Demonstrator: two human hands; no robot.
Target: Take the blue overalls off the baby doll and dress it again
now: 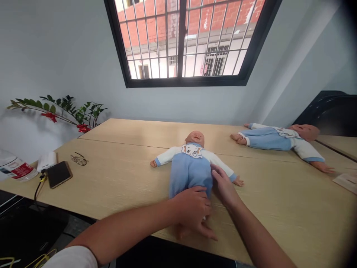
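A baby doll [192, 169] in a blue and white outfit with an animal-face bib lies on its back near the table's front edge, its feet toward me. My left hand [193, 208] lies across the doll's lower legs, fingers wrapped over the blue fabric and thumb stretched toward the front edge. Against the doll's side at the hip, on the right, rests my right hand [223, 184], its fingertips touching the cloth and its fingers fairly straight. The doll's feet are partly hidden under my left hand and wrist.
On the wooden table [125, 175], a second doll [270, 138] lies at the back right. At the left are a phone [59, 174], a white box [47, 161], glasses [79, 160] and a plastic bottle [18, 167]. A plant [83, 111] stands beyond.
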